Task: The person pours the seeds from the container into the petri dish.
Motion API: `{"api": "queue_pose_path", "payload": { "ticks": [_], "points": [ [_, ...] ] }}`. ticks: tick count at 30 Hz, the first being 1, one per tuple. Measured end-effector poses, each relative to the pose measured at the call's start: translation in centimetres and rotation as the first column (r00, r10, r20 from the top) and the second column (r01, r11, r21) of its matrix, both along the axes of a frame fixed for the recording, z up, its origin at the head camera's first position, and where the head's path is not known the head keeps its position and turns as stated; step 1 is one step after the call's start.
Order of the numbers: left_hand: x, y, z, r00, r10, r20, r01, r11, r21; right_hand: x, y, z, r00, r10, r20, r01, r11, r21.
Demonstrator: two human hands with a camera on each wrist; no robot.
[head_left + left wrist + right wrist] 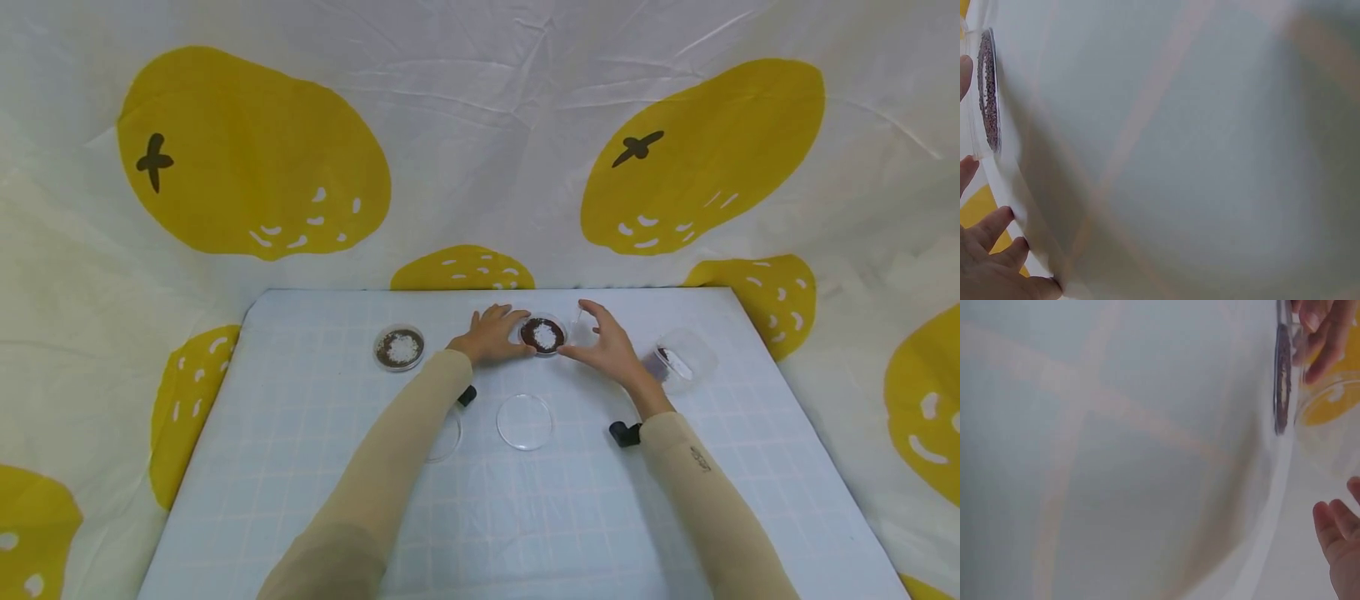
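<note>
At the far middle of the table, my left hand [493, 335] holds a petri dish [543, 335] of dark granules topped with white powder, thumb and forefinger at its side. The left wrist view shows the dish [990, 94] edge-on beside the thumb, the other fingers [1013, 253] spread on the cloth. On the dish's right, my right hand [606, 348] holds a clear round-rimmed piece between forefinger and thumb, its thumb tip right by the dish. This clear piece [1330, 403] appears tilted beside the dish in the right wrist view.
A second petri dish [399, 347] with granules and white powder sits at the left. Two clear round pieces [525, 422] lie nearer, one partly behind the left sleeve. Beyond the right wrist stands a clear container [693, 360] with dark contents and a white item.
</note>
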State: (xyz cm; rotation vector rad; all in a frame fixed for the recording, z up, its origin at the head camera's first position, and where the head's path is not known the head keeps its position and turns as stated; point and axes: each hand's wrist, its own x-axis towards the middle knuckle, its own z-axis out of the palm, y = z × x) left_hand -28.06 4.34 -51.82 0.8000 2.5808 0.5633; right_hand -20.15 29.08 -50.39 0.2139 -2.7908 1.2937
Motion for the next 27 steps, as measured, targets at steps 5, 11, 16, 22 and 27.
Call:
{"api": "queue_pose_path", "payload": {
  "ticks": [5,11,16,22,27],
  "points": [
    [0.0,0.0,0.3,1.0,0.004,0.006,-0.004,1.0,-0.012,-0.4,-0.7,-0.1,0.999,0.045,-0.019,-0.046,0.998,-0.033],
    [0.1,0.0,0.3,1.0,-0.003,-0.004,0.003,1.0,-0.03,-0.7,-1.2,-0.3,0.997,0.063,0.037,-0.06,0.996,-0.071],
    [0.0,0.1,-0.1,1.0,-0.004,-0.017,0.003,0.999,-0.038,-1.0,-1.5,-0.4,0.997,0.073,0.038,-0.071,0.996,-0.044],
    [-0.1,0.0,-0.2,1.0,-0.007,-0.028,0.007,1.0,-0.017,-1.3,-2.0,-0.4,0.996,0.087,0.019,-0.087,0.996,-0.004],
    [-0.2,-0.1,0.0,1.0,-0.019,-0.018,0.018,1.0,-0.006,-1.5,-2.3,-0.4,0.994,0.107,0.011,-0.107,0.993,0.043]
  ]
}}
